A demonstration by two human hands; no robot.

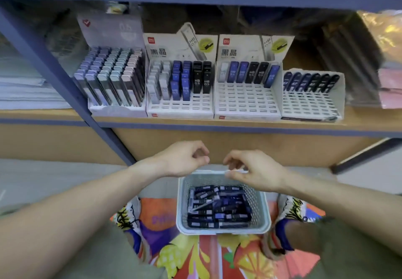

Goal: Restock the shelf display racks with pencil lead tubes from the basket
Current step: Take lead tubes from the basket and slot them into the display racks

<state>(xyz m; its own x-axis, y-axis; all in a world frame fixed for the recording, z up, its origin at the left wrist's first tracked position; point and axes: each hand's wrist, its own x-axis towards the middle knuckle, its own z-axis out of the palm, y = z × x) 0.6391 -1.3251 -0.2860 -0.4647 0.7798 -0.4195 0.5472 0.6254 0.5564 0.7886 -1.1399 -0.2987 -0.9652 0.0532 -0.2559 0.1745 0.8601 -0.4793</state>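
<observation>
A person's two hands hover above a pale basket (223, 228) heaped with dark pencil lead tubes (218, 209), which rests on brightly patterned fabric (185, 254). The left hand (185, 159) has its fingers curled, thumb meeting fingertips; whether it pinches anything cannot be told. The right hand (254, 173) pinches a blurred pale tube (238, 171) over the basket's far rim. On the shelf (217, 124) stand four white racks (245, 96), partly filled with white, blue and black tubes.
</observation>
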